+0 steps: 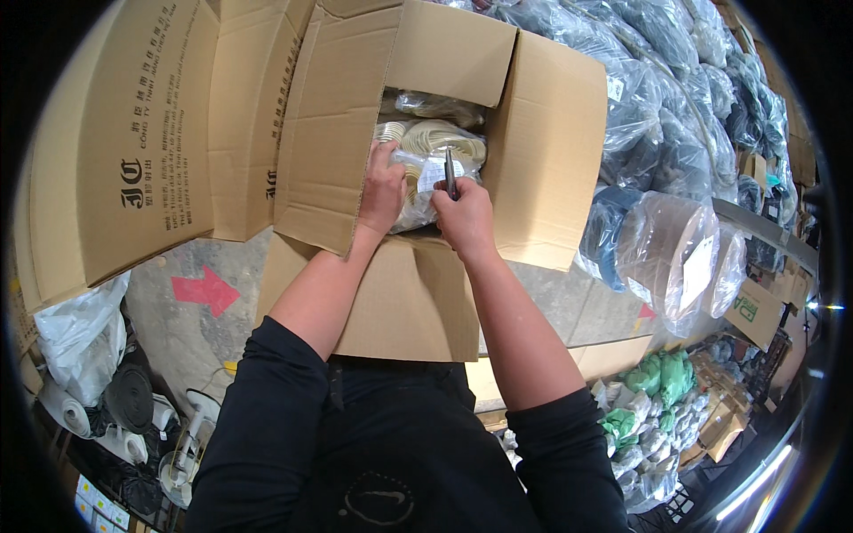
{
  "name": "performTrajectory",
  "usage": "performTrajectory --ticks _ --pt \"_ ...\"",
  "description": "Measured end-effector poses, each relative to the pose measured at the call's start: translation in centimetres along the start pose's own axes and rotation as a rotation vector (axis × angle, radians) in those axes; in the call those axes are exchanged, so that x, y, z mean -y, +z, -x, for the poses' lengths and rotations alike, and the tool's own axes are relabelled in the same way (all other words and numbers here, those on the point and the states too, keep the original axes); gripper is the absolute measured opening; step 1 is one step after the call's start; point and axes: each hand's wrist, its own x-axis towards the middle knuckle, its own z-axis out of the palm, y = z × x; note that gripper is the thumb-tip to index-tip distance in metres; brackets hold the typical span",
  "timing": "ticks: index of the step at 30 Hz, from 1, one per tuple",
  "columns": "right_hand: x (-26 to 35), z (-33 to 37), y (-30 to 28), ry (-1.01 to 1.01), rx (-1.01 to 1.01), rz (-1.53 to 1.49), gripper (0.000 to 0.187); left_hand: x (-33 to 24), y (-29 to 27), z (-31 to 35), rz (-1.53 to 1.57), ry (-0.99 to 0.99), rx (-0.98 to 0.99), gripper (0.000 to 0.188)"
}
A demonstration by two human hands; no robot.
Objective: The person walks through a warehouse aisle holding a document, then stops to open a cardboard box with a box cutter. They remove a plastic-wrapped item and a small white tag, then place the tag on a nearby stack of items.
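Hands in open box (444, 266), frame centre.
Left hand (384, 191) clamped on plastic bag (426, 164); right hand (464, 216) clamped on pen (450, 173).

I see a plain tan cardboard box (418, 302) with cream-coloured coils in clear plastic bags (440, 142) inside. My sleeves (267, 400) are black. The pen (450, 173) is dark. A red arrow (206, 290) marks the grey floor (191, 338). The second carton (133, 151) is tan with black print. Green bundles (662, 377) lie at the lower right, and blue-grey bagged goods (657, 80) fill the upper right.
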Motion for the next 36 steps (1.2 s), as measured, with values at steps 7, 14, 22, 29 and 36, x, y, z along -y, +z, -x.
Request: performTrajectory --ticks 7,14,22,29,36 --pt "0.0 0.2 0.0 0.003 -0.014 0.006 0.017 -0.2 -0.6 0.1 0.081 0.015 -0.013 0.011" --pt "0.1 0.2 -0.2 -0.052 -0.036 0.065 0.019 0.1 0.3 0.2 0.154 -0.120 -0.025 0.009" --pt "-0.2 0.0 -0.1 -0.014 -0.015 0.049 0.019 0.2 0.3 0.2 0.160 -0.147 -0.003 0.006" --pt "0.2 -0.1 -0.1 0.064 0.007 -0.002 0.023 -0.3 0.2 -0.2 0.124 -0.062 -0.021 0.005" --pt "0.1 -0.2 -0.1 -0.031 -0.028 0.087 0.019 0.0 0.8 0.1 0.134 -0.177 0.030 0.008"
